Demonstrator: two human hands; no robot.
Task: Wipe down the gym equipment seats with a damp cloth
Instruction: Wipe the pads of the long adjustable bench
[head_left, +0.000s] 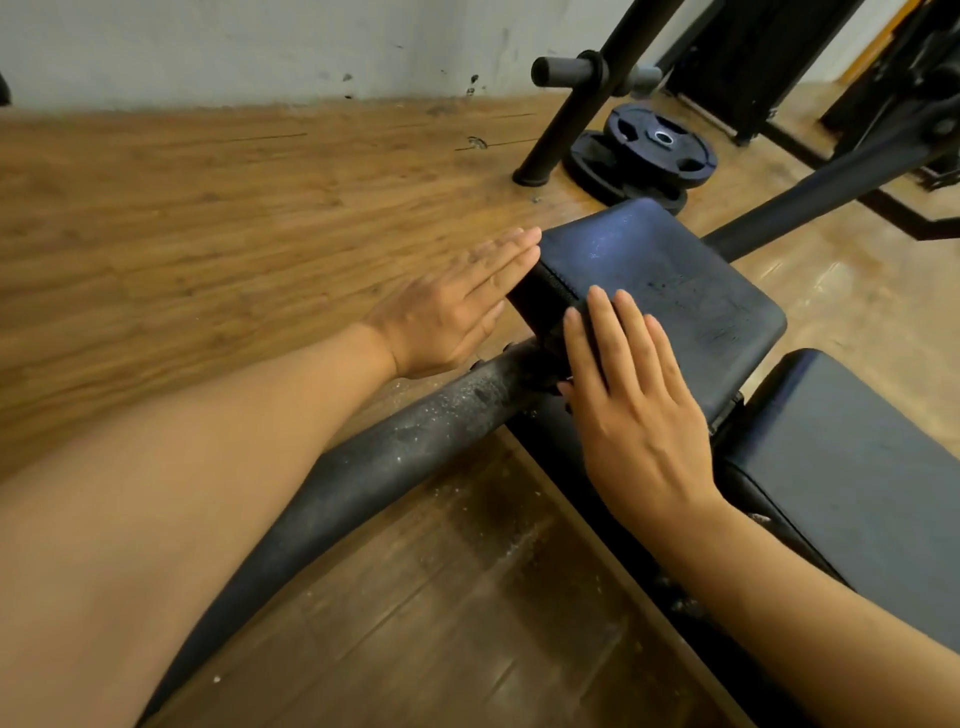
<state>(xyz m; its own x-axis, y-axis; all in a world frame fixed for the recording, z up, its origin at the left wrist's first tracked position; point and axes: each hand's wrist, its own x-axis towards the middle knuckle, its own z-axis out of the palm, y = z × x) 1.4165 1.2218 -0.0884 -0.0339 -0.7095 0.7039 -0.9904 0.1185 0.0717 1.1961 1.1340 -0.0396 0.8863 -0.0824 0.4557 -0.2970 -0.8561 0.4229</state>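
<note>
Fingers straight and together, my right hand lies flat on the dusty seat pad, left hand beside its edge; wood floor, weight plates.

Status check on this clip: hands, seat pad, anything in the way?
Left hand open, fingers flat against seat pad side. Right hand open, flat on pad's near edge. No cloth in view. Nothing blocking the pad.

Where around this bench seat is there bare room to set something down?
Bare wood floor runs between the wall and the left hand. The far half of the seat pad, beyond the right hand, is free, as is the back pad. It is crowded by the weight plates and rack leg.
</note>
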